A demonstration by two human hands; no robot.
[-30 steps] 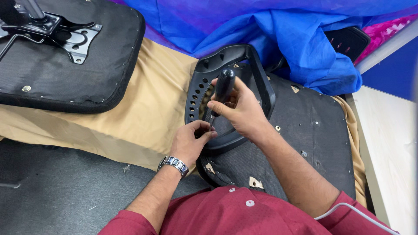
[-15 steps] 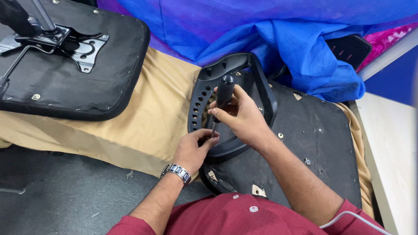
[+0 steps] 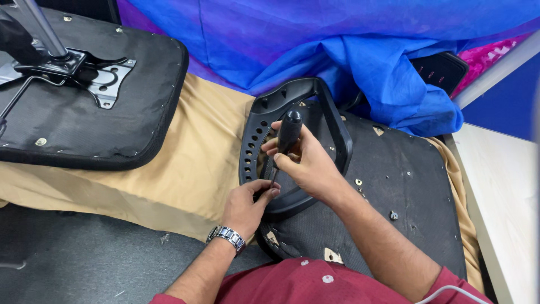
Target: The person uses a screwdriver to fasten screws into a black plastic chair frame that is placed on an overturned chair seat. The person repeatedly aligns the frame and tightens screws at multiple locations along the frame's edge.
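At far left a second black seat pad (image 3: 84, 118) lies upside down, with a metal bracket (image 3: 93, 76) and a grey post (image 3: 39, 28) bolted to its underside. It rests on a tan cloth (image 3: 185, 163) spread over the surface. Crumpled blue fabric (image 3: 337, 50) fills the far side, a pink patch (image 3: 489, 53) shows at far right, and dark grey carpet (image 3: 73, 259) lies near left.

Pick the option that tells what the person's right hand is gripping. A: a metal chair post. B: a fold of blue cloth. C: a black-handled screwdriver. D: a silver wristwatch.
C: the right hand is closed around the black-handled screwdriver, whose tip points down at the black plastic armrest loop, where the left hand steadies it.
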